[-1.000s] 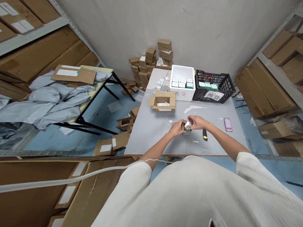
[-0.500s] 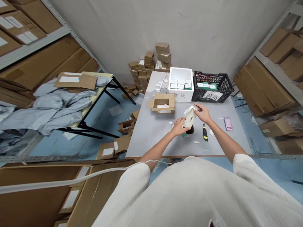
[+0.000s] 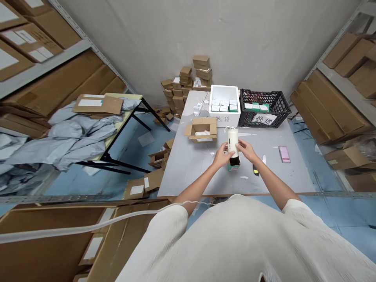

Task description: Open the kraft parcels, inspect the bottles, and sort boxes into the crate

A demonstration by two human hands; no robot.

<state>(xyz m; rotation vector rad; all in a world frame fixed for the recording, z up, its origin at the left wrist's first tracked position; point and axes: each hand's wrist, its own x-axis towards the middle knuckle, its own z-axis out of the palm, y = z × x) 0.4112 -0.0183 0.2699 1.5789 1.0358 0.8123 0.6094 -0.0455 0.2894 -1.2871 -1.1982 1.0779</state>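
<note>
A cream cylindrical bottle (image 3: 233,141), with a small cord loop at its top and dark lettering on its side, stands upright between my hands. My left hand (image 3: 222,156) grips its left side, thumb across the front. From the right, my right hand (image 3: 246,150) closes its fingers on the bottle. Just below and in front of the bottle is a small green box (image 3: 234,167), its dark opening showing; the bottle's lower end is close to that opening. A black and yellow utility knife (image 3: 255,170) lies beside my right forearm, partly hidden by it.
Behind my hands stand an open cardboard box (image 3: 202,130), a white foam box (image 3: 225,117) holding small white-topped boxes, and a black crate (image 3: 264,109). A pink patterned item (image 3: 284,154) lies on the right of the grey table (image 3: 182,172). Cartons (image 3: 177,92) are stacked by the wall.
The bottle has gone from tilted to upright. My right hand has come down from its top to its side. The utility knife is now partly covered by my right forearm.
</note>
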